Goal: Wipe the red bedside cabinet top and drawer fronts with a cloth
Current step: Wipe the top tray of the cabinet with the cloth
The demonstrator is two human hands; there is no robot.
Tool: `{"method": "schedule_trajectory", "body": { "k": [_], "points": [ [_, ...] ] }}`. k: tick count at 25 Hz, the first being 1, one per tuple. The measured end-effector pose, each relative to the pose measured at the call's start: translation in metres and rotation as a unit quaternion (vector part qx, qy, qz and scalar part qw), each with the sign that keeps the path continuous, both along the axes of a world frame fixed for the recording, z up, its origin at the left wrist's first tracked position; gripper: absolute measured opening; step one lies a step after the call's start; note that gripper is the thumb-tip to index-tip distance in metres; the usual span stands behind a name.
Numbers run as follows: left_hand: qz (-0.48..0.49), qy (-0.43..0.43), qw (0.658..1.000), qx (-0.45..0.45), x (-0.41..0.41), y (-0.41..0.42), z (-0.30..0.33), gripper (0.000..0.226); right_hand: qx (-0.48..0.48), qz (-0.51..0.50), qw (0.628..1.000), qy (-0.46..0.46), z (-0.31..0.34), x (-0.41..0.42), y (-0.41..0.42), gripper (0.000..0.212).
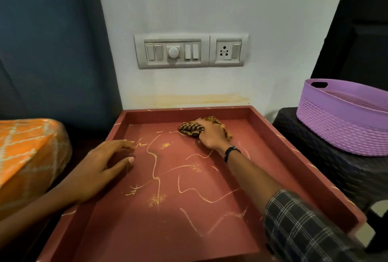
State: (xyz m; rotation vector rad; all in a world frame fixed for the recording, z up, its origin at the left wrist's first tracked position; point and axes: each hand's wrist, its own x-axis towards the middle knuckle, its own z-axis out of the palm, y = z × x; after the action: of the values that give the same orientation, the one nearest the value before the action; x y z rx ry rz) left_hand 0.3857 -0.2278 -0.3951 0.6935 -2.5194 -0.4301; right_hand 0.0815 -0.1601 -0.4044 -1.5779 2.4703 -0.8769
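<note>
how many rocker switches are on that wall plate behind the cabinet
5. Two sit side by side left of the round dial: one, the next. Two sit right of it: and. The fifth is beside the socket. None look hidden.

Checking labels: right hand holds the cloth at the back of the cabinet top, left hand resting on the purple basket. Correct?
One error. The left hand is not on the purple basket; it rests on the left side of the red cabinet top. The head view shows this. The rest holds: the right hand grips the cloth near the back.
</note>
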Motion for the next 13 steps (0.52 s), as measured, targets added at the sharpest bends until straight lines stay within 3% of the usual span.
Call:
{"method": "schedule_trajectory", "body": {
  "k": [1,2,4,6,10,13],
  "points": [
    [0.0,-0.001,1.0,-0.001,0.0,0.0,0.0,0.054,-0.024,0.014,1.0,-0.013,0.001,0.002,0.0,0.047],
    [0.0,-0.002,1.0,-0.002,-0.001,0.001,0.001,0.053,-0.061,-0.032,0.997,-0.029,0.003,-0.006,0.0,0.046],
    [0.003,0.005,1.0,-0.005,-0.001,0.001,0.001,0.053,-0.095,-0.22,0.971,-0.022,0.001,-0.018,0.001,0.037],
    [0.007,0.012,1.0,-0.013,-0.002,0.001,-0.001,0.049,-0.044,-0.327,0.944,-0.008,-0.005,-0.014,-0.003,0.028],
    [0.02,0.008,1.0,-0.009,-0.006,0.001,-0.003,0.033,-0.055,-0.268,0.962,-0.023,-0.009,0.04,-0.038,0.027],
    [0.017,0.01,1.0,0.0,-0.003,0.004,0.001,0.034,-0.04,-0.113,0.993,0.02,-0.01,0.068,-0.05,0.028]
  ]
}}
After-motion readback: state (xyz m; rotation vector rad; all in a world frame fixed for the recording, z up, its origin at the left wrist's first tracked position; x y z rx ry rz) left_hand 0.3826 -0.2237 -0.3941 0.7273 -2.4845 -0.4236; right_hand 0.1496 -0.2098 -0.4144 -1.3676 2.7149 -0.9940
